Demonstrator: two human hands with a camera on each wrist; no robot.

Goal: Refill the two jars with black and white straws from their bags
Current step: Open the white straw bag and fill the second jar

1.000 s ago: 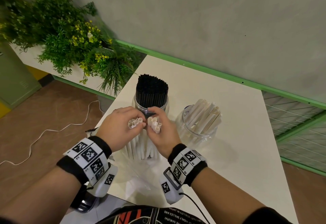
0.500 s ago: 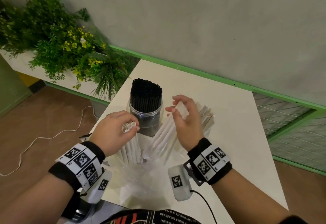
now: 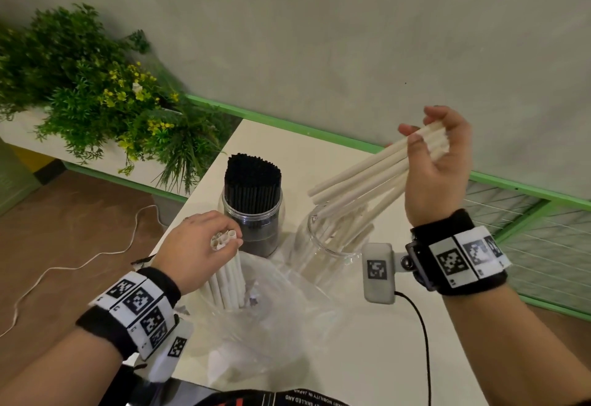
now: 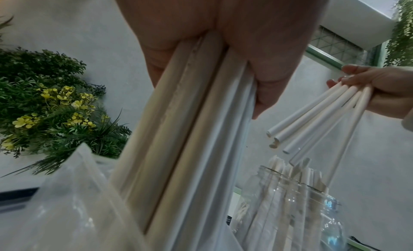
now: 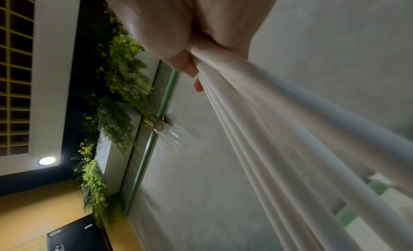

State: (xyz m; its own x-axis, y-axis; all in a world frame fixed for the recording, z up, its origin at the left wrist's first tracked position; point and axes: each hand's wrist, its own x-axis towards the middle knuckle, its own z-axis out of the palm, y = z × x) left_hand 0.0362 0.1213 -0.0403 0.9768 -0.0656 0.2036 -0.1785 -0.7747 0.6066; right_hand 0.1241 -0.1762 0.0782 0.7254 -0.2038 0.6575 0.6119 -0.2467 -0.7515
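My right hand (image 3: pixel 435 162) grips a bunch of white straws (image 3: pixel 367 178) by their upper ends, raised and slanted, with the lower ends above the mouth of the clear jar (image 3: pixel 323 252) that holds other white straws. The same bunch (image 4: pixel 312 120) shows above that jar (image 4: pixel 288 207) in the left wrist view. My left hand (image 3: pixel 195 249) grips the tops of the white straws (image 3: pixel 227 281) standing in the clear plastic bag (image 3: pixel 271 325). Behind it the other jar (image 3: pixel 252 214) is packed with black straws (image 3: pixel 252 178).
The white table (image 3: pixel 361 357) ends close on the left, with a white cable (image 3: pixel 73 265) on the brown floor beyond. A planter of green plants with yellow flowers (image 3: pixel 105 105) stands at back left. A grey wall with a green rail (image 3: pixel 319 134) runs behind the table.
My right hand has pulled its share of white straws out of the bag, lifted it up and to the right, and now holds it over the white-straw jar. The left hand stayed at the bag.
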